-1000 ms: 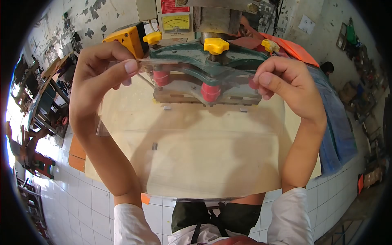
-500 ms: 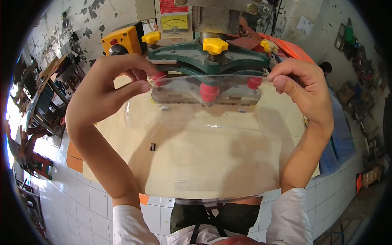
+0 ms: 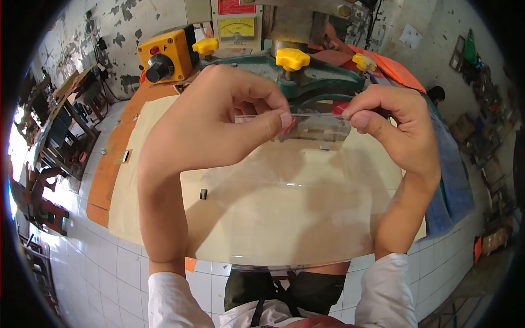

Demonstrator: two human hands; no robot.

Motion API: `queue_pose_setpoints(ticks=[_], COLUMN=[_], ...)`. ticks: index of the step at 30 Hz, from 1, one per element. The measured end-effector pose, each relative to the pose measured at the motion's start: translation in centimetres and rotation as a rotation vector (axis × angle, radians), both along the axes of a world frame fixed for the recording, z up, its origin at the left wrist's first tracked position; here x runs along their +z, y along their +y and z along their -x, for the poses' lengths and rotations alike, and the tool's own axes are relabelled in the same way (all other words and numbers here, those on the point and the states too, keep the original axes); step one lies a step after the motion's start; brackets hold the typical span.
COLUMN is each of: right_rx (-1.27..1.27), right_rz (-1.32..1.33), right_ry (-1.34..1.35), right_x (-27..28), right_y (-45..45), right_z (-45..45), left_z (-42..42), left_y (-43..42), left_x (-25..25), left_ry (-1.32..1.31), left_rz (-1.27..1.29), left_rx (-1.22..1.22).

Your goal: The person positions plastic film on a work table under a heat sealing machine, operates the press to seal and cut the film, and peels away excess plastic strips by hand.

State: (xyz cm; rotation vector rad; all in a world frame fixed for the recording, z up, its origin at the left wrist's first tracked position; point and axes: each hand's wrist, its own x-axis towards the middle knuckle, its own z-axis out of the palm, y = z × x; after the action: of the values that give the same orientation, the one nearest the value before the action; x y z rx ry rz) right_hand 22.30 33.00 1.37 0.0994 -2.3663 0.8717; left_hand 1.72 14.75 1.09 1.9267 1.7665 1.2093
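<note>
A clear plastic sheet [image 3: 290, 213] hangs from both hands over the pale board [image 3: 147, 213]. Near the middle of its top edge, my left hand [image 3: 235, 117] pinches the sheet between thumb and fingers. My right hand [image 3: 391, 123] pinches the same edge farther right. Behind the sheet is a green press head [image 3: 322, 76] with yellow star knobs [image 3: 292, 59], partly hidden by my left hand. One small dark block [image 3: 203, 194] lies on the board, and a small grey piece [image 3: 324, 147] is visible through the sheet.
At the back left stands a yellow control box [image 3: 164, 54] with a black dial. A gauge [image 3: 237, 29] is behind the press. Blue cloth [image 3: 448, 186] and orange material [image 3: 396, 71] lie to the right. A stool [image 3: 53, 214] stands on the left.
My left hand has moved right along the sheet's top edge, closer to my right hand. The control box and the board's left side have come into fuller view.
</note>
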Motion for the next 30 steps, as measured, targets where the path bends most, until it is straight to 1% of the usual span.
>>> queue_pose_setpoints(ticks=[5, 9, 11, 23, 26, 28, 30], right_rx=[0.007, -0.008, -0.006, -0.008, -0.028, -0.021, -0.03], right_rz=[-0.01, -0.015, -0.009, 0.0, -0.019, -0.018, -0.003], right_ry=[0.01, -0.01, -0.014, -0.007, -0.029, 0.028, 0.011], right_x=[0.03, -0.03, -0.04, -0.06, -0.05, -0.27, -0.19], right_y=[0.13, 0.16, 0.09, 0.01, 0.18, 0.22, 0.17], right_z=[0.03, 0.09, 0.17, 0.36, 0.36, 0.55, 0.54], left_z=[0.21, 0.33, 0.37, 0.5, 0.43, 0.48, 0.51], left_y=[-0.12, 0.02, 0.09, 0.13, 0.14, 0.21, 0.23], left_x=[0.15, 0.11, 0.07, 0.19, 0.31, 0.27, 0.25], left_ry=[-0.184, -0.158, -0.096, -0.027, -0.065, -0.088, -0.111], left_rz=[0.051, 0.035, 0.022, -0.006, 0.012, 0.02, 0.029], left_rx=[-0.065, -0.058, -0.026, -0.019, -0.01, -0.007, -0.003])
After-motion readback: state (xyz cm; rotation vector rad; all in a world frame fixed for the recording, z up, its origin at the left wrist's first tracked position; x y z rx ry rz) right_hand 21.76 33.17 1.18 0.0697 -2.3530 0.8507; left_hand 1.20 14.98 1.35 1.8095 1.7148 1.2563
